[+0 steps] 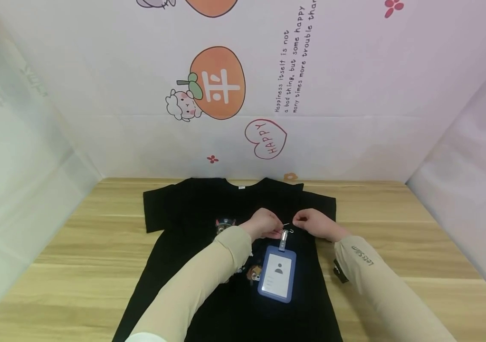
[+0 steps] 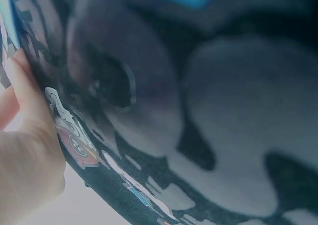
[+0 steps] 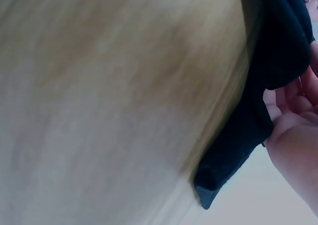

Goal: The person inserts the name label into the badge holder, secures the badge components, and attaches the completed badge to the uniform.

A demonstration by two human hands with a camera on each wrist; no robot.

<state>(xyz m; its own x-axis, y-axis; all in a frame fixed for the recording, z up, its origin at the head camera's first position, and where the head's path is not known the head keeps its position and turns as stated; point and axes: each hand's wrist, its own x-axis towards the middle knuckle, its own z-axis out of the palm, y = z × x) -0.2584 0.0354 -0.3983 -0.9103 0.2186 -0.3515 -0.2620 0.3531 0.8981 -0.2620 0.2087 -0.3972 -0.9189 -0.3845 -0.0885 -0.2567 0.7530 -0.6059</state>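
Note:
A black T-shirt [image 1: 298, 294] lies spread out, with cartoon dog prints on its front. On its chest rests a blue-framed ID badge holder [image 1: 263, 289], whose card shows a person icon. A metal badge clip [image 1: 283, 240] with an open safety pin [image 1: 286, 224] tops the holder. My left hand [image 1: 265, 223] pinches the clip's top end by the pin; its fingertips are partly hidden. Just right of the pin, my right hand [image 1: 317, 224] holds the shirt's cloth with curled fingers. In the right wrist view, black cloth bunches up against the right hand [image 3: 298, 130].
The shirt covers the middle of a wooden table [image 1: 396, 223]. A white printed cloth wall [image 1: 345, 142] stands behind, with white cloth at both sides. A small black object [image 1: 340, 271] shows beside the right forearm.

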